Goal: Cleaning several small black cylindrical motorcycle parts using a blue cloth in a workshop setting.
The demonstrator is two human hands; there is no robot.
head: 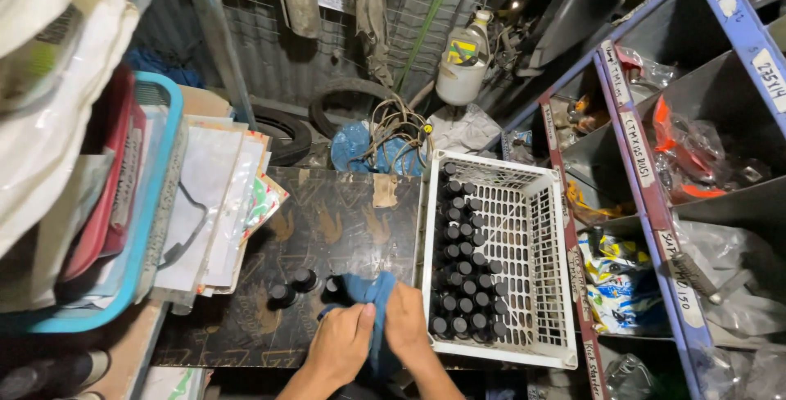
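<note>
Left hand [342,344] and right hand [407,318] both closed on a blue cloth [370,292] over the dark table [327,220]. Three black caps [304,280] just left; white crate [524,203] of black caps immediately right.

Single head-worn view, steep downward look at the dark bench [327,228] from close above, facing the back wall; shelving [655,203] at right edge, probably wide-angle lens.

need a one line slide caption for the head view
Both hands grip a blue cloth on a dark board beside a white plastic crate of black bottles.
</note>
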